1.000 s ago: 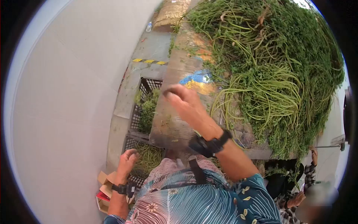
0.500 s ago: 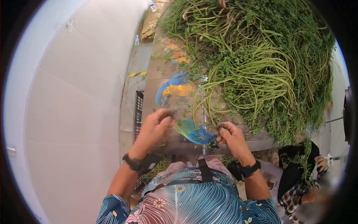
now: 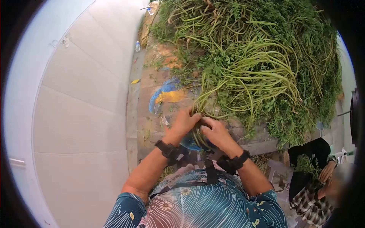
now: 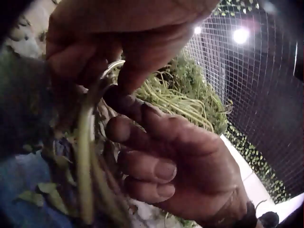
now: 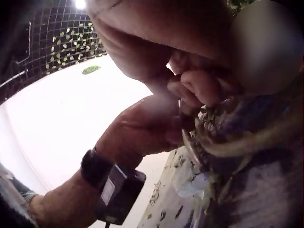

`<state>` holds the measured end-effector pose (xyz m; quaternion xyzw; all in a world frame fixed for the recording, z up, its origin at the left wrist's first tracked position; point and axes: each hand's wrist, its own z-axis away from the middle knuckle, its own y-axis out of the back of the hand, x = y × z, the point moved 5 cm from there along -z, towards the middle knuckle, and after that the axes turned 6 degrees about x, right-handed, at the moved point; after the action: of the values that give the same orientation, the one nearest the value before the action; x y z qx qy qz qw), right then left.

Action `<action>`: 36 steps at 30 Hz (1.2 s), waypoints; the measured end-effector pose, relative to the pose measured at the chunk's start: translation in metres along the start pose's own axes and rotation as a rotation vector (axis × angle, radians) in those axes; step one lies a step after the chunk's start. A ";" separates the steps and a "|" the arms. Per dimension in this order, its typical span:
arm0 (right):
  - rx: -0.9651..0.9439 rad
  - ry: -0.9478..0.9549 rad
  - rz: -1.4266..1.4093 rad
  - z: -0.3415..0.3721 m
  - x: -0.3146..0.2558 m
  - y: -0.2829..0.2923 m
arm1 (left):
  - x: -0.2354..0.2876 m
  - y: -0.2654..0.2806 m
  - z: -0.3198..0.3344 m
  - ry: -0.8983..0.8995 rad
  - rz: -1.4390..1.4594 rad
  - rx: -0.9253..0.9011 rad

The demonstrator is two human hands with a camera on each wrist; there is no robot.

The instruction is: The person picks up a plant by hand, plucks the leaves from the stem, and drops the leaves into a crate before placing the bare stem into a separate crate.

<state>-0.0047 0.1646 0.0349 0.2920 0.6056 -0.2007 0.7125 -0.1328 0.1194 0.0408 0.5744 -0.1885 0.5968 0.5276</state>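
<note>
In the head view, my left hand and right hand meet near the table's front edge over a few long green stems. Seen from the left wrist, the left hand pinches the stems, which hang between its thumb and fingers. The right hand has its fingers curled, thumb and fingertips at the same stems. In the right wrist view, the right hand is partly dark above the left hand; stem ends stick out beside them.
A big heap of leafy green stems covers the back and right of the table, with loose leaf bits at left. A small bottle stands beyond the left edge. At lower right, another person's hand is near some greens.
The left hand has come up from beside the crate onto the table and over to the right. The right hand has moved back toward the front edge, and both now meet at the stems.
</note>
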 end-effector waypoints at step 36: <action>0.157 -0.253 -0.235 -0.033 -0.040 0.105 | 0.032 0.124 0.049 0.081 1.585 0.068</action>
<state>0.0306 0.2620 0.0887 0.2464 0.5235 -0.3646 0.7296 -0.2075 0.0455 0.1293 0.2628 -0.5036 0.8204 -0.0655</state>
